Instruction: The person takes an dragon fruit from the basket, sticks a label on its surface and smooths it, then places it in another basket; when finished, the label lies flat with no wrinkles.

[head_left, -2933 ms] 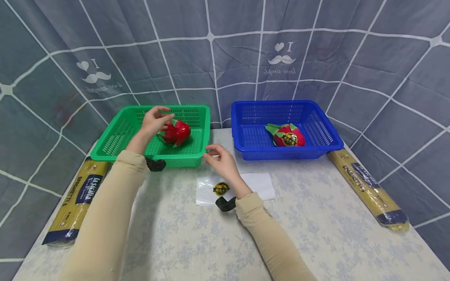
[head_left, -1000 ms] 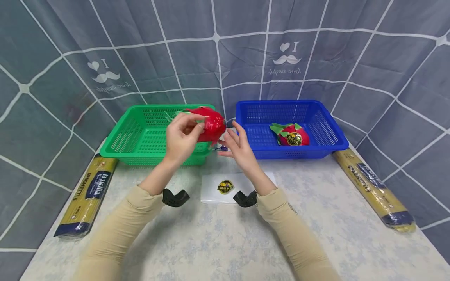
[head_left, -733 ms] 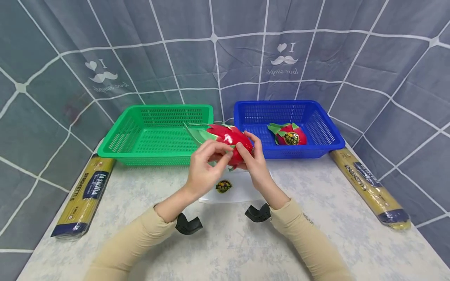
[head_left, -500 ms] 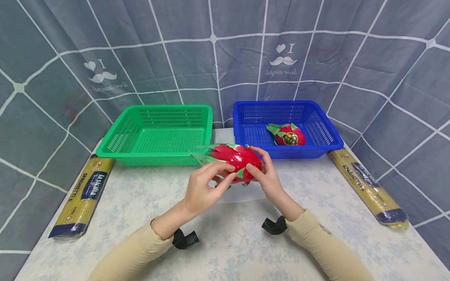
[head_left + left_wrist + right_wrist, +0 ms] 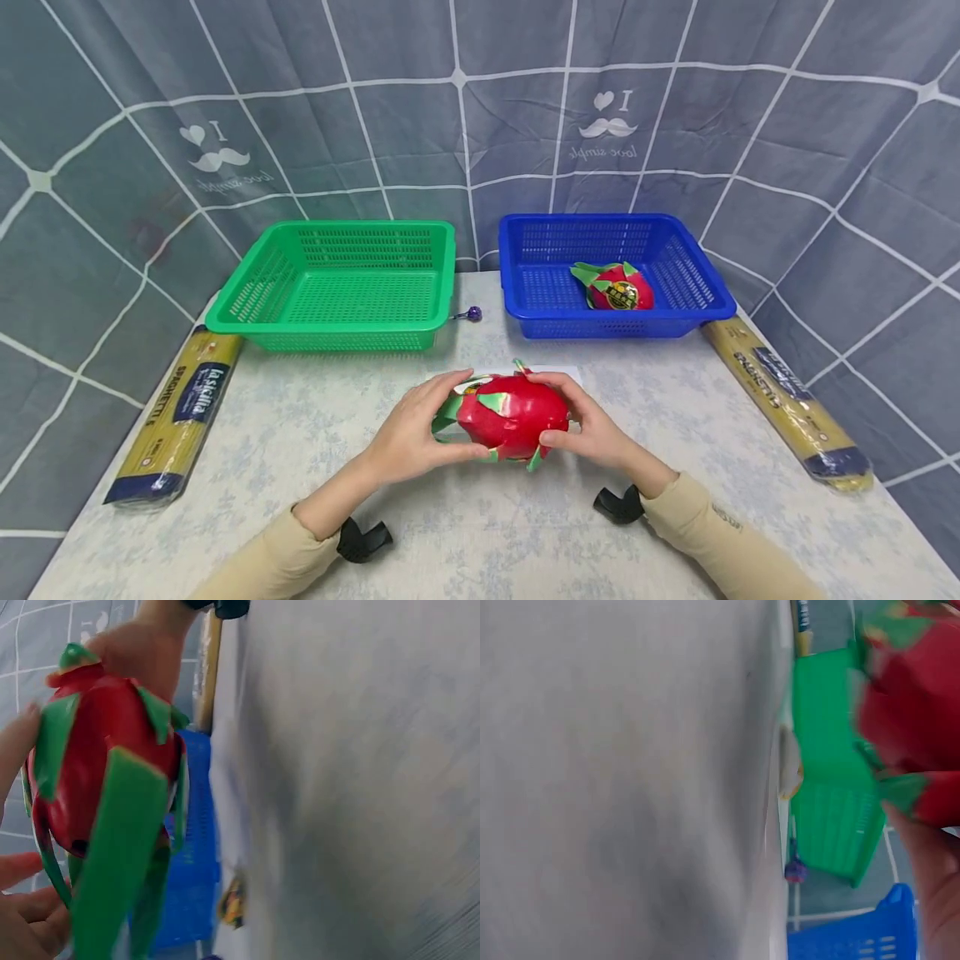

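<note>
We see both hands grasping one red dragon fruit [image 5: 525, 417], which lies level between them. Our left hand [image 5: 416, 425] grips its green, leafy end, thumb along the near side and fingers over the far side. Our right hand [image 5: 592, 425] holds the rounder end, thumb in front. From the left wrist we see the fruit raised clear of the tabletop [image 5: 510, 533], long green leaves pointing back past our left hand. From the right wrist the fruit is blurred.

Just beyond the fingers of our right hand, the edge of a white sheet [image 5: 573, 371] shows on the tabletop; the fruit and hands hide most of it. Farther off, ahead of our left hand, stands a green basket [image 5: 337, 342], and ahead of our right hand a blue basket [image 5: 615, 327]. A second dragon fruit [image 5: 642, 293] with a black-and-gold sticker [image 5: 622, 295] lies in the blue one. Between the baskets, straight ahead of our hands, a small purple lollipop [image 5: 474, 314] lies just beside the green one.

Well out to the left of our left hand lies a spaghetti pack [image 5: 168, 425]; another yellow pack [image 5: 787, 400] lies well to the right of our right hand. Beyond everything hangs a grey-blue checked curtain [image 5: 517, 125].
</note>
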`<state>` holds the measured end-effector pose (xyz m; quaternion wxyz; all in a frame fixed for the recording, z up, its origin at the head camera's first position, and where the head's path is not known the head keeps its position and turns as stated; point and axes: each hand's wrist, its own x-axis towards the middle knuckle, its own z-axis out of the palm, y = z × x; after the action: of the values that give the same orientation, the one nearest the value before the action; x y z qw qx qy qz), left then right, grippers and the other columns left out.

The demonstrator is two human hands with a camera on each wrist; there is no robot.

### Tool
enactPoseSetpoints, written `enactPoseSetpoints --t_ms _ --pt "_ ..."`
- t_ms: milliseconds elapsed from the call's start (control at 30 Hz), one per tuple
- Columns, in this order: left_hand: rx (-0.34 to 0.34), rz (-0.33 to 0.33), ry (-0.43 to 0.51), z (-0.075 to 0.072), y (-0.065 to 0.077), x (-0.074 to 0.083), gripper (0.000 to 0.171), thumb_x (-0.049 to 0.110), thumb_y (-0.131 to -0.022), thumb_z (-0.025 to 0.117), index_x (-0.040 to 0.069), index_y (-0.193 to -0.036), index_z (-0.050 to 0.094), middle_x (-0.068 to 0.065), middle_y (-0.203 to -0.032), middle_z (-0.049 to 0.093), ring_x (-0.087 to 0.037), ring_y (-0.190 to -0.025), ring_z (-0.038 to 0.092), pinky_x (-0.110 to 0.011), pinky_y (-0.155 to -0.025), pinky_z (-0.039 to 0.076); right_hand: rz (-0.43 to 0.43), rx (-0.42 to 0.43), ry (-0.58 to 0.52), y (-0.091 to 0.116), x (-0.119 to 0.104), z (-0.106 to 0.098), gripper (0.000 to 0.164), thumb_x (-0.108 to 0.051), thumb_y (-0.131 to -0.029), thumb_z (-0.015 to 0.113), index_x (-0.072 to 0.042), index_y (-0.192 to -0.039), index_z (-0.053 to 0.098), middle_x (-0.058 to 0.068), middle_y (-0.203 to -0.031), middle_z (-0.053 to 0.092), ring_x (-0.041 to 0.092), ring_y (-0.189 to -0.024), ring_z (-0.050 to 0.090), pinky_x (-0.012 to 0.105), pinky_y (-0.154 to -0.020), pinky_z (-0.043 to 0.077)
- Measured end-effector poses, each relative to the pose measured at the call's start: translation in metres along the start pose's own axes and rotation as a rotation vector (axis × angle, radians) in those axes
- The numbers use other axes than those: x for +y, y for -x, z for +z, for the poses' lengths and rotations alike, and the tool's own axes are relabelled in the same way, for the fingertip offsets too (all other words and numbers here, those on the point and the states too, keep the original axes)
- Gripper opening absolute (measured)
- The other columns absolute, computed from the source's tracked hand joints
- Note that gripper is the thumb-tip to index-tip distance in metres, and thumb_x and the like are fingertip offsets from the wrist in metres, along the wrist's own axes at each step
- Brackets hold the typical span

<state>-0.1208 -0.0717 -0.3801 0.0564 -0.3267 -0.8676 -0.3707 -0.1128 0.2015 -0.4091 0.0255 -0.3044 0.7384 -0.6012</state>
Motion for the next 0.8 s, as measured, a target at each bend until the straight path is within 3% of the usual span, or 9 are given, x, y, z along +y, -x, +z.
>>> enactPoseSetpoints --t_ms 100,233,367,500,800 --pt "-0.027 0.009 0.002 0.008 0.006 0.0 0.092 0.057 -0.063 0.08 0.017 -0.138 0.045 0.001 -0.136 0.047 -0.018 -0.123 0.044 -0.049 -0.094 0.041 0.002 -0.07 0.001 0.004 0.004 0.0 0.06 -0.002 -0.082 0.068 -0.005 -0.135 0.041 0.018 -0.14 0.037 0.029 -0.117 0.048 0.038 -0.082 0.051" --pt "-0.001 -0.004 0.012 0.018 0.015 0.002 0.09 0.055 -0.061 0.082 0.017 -0.136 0.049 0.001 -0.134 0.046 -0.018 -0.121 0.045 -0.049 -0.09 0.044 0.019 -0.13 -0.034 0.006 0.007 -0.003 0.059 -0.006 -0.081 0.071 -0.008 -0.134 0.045 0.017 -0.145 0.034 0.035 -0.128 0.037 0.038 -0.089 0.048" --pt "0.027 -0.008 0.034 0.024 0.022 0.002 0.083 0.047 -0.064 0.084 0.016 -0.133 0.051 0.001 -0.13 0.049 -0.012 -0.105 0.052 -0.04 -0.082 0.048 0.07 -0.173 -0.076 0.009 0.01 -0.006 0.061 -0.013 -0.08 0.074 -0.011 -0.134 0.046 0.012 -0.147 0.033 0.029 -0.133 0.031 0.038 -0.093 0.045" --pt "0.039 0.003 0.056 0.028 0.024 0.0 0.073 0.036 -0.067 0.085 0.013 -0.129 0.054 0.003 -0.127 0.051 -0.005 -0.085 0.052 -0.027 -0.071 0.048 0.095 -0.221 -0.12 0.009 0.016 -0.008 0.069 -0.012 -0.079 0.075 -0.009 -0.139 0.041 0.009 -0.146 0.034 0.021 -0.132 0.033 0.039 -0.095 0.044" --pt "0.043 0.116 0.029 0.02 0.022 -0.002 0.055 0.037 -0.072 0.081 0.011 -0.117 0.064 0.004 -0.118 0.059 -0.002 -0.073 0.056 -0.018 -0.062 0.048 0.111 -0.336 -0.073 0.006 0.017 -0.02 0.088 -0.008 -0.076 0.077 -0.014 -0.147 0.026 0.005 -0.149 0.03 0.019 -0.135 0.031 0.032 -0.105 0.032"
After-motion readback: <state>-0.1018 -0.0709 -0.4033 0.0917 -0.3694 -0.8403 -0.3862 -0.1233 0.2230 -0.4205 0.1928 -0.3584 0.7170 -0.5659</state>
